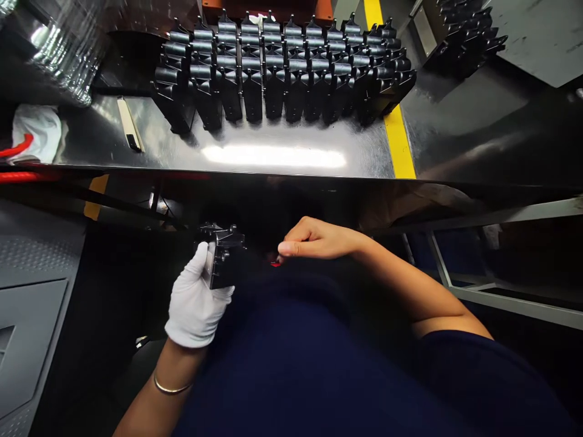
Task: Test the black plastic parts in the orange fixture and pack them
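Observation:
My left hand, in a white glove, grips a black moulded plastic part upright in front of my body, below the table edge. Small pegs and ridges stick out along the part's top and side. My right hand is bare and closed, thumb against the curled fingers, a short way to the right of the part and not touching it. A small red bit shows just under its fingertips; the rest of what it pinches is hidden.
Rows of similar black plastic parts stand on the shiny metal table. A box cutter and a white cloth lie at the left. Clear plastic packaging is piled behind them. More black parts sit at the back right.

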